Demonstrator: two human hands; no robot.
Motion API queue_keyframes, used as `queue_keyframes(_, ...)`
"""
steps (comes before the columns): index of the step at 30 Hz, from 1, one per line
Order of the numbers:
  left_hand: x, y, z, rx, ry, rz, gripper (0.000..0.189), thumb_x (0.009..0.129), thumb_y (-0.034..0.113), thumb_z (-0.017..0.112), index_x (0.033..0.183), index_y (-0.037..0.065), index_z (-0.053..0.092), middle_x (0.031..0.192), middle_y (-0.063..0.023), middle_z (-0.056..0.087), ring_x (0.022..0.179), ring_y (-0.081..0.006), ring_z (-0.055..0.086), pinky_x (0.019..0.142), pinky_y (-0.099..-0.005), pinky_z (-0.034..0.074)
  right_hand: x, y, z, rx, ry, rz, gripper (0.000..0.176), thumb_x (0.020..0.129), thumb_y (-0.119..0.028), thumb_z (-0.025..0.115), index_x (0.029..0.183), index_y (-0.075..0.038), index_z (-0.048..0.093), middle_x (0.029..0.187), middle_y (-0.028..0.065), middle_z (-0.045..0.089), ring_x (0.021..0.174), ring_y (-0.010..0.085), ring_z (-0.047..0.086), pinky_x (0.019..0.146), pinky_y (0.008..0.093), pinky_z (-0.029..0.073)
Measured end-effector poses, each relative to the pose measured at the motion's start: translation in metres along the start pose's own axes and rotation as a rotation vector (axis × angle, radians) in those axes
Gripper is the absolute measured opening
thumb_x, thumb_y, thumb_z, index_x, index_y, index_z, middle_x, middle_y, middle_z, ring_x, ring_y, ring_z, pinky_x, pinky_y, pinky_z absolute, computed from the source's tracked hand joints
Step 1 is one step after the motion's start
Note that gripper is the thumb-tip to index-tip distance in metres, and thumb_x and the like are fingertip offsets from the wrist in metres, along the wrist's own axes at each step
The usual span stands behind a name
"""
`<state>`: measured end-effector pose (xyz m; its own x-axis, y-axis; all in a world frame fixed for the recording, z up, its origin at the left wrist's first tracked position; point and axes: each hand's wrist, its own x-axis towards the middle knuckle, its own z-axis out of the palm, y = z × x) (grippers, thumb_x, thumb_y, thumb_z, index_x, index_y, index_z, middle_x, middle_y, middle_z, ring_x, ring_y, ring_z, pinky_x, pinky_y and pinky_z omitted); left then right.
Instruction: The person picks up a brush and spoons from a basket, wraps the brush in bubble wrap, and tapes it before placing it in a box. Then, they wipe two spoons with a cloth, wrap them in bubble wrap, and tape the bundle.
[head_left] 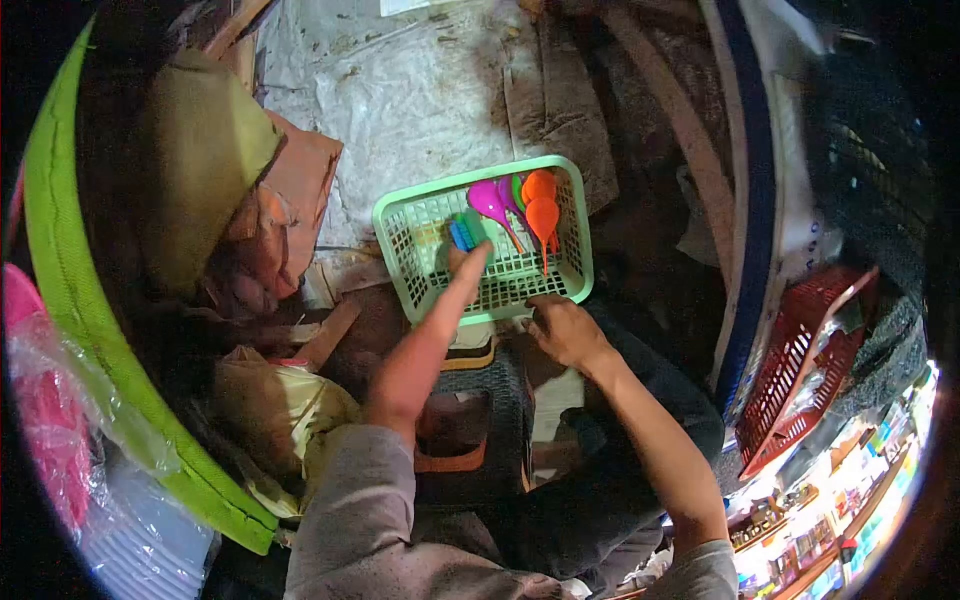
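Observation:
A light green plastic basket [395, 262] with a latticed floor and walls sits in front of me. My left hand [470, 262] reaches over its near rim, closed on blue and green ridged pieces [466, 232] that look like small brushes. At the basket's near right edge is my right hand [568, 332], its fingers curled at the rim. Inside the basket, to the right, lie orange spoon-shaped pieces [541, 215] with round heads and thin tails. Beside them are magenta ones [488, 198] of similar shape and a partly hidden green one [517, 192].
A pale, stained sheet [390, 110] covers the floor beyond the basket. A dark woven stool [505, 400] stands between my arms. Brown cardboard [300, 190] and a crumpled bag [300, 400] lie left. A dark red basket [800, 370] leans at right; a bright green band [100, 330] curves along the left.

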<state>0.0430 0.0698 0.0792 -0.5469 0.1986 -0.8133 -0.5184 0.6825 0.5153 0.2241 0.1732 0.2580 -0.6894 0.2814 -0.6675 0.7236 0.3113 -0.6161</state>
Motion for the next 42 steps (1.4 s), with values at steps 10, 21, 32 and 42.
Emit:
queue_keyframes(10, -0.223, 0.067, 0.090, -0.397, -0.580, 0.175, 0.052, 0.102, 0.044, 0.072, 0.135, 0.005, 0.062, 0.124, -0.0021, 0.066, 0.113, -0.0127, 0.059, 0.102, -0.0332, 0.046, -0.145, -0.016, -0.102, 0.200, 0.481, 0.068, 0.070, 0.100, -0.024, 0.072, 0.155, 0.004, 0.040, 0.134, 0.0291, 0.058, 0.123, 0.0474, 0.060, 0.104, 0.0490, 0.051)
queue_keyframes(21, -0.432, 0.095, 0.096, -0.179, -1.058, 0.491, 0.049, 0.111, 0.040, 0.057, 0.142, 0.003, 0.050, 0.124, -0.0063, 0.058, 0.116, -0.0153, 0.053, 0.104, -0.0341, 0.043, -0.353, -0.046, -0.105, 0.282, 0.798, 0.120, 0.069, 0.091, -0.025, 0.083, 0.144, 0.004, 0.051, 0.126, 0.0254, 0.061, 0.117, 0.0423, 0.063, 0.103, 0.0459, 0.050)
queue_keyframes(32, -0.548, 0.028, 0.094, -0.028, -1.492, 0.077, 0.058, 0.113, 0.054, 0.047, 0.142, 0.004, 0.053, 0.126, -0.0037, 0.061, 0.116, -0.0118, 0.057, 0.105, -0.0299, 0.045, -0.493, -0.032, 0.041, 0.647, 1.261, 0.184, 0.065, 0.091, -0.009, 0.080, 0.148, 0.004, 0.050, 0.114, 0.0117, 0.061, 0.097, 0.0207, 0.061, 0.082, 0.0338, 0.052)
queue_keyframes(42, -0.607, -0.023, 0.086, 0.301, -1.597, 0.255, 0.060, 0.113, 0.057, 0.042, 0.147, 0.008, 0.047, 0.128, -0.0045, 0.059, 0.117, -0.0130, 0.057, 0.105, -0.0314, 0.047, -0.540, -0.038, 0.125, 0.720, 1.497, 0.226, 0.058, 0.095, -0.009, 0.074, 0.147, 0.006, 0.053, 0.115, 0.0124, 0.059, 0.098, 0.0206, 0.060, 0.085, 0.0331, 0.052)
